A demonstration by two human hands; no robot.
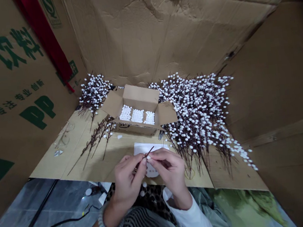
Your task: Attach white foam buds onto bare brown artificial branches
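In front of my body, my left hand (128, 176) pinches a thin brown artificial stem (150, 150), its tip pointing up and to the right. My right hand (170, 168) meets it, thumb and forefinger closed on a small white berry (148, 157) against the stem. Below and behind the fingers lies a white paper (151, 146). An open carton (137, 128) just beyond the hands holds white berries (137, 115) in three blocks.
A large pile of white-berried stems (195, 112) spreads to the right, a smaller bunch (94, 92) at back left. Bare brown twigs (96, 136) lie left of the carton. Tall cardboard walls (145, 34) enclose the table (61, 167). A black cable (57, 222) crosses the floor.
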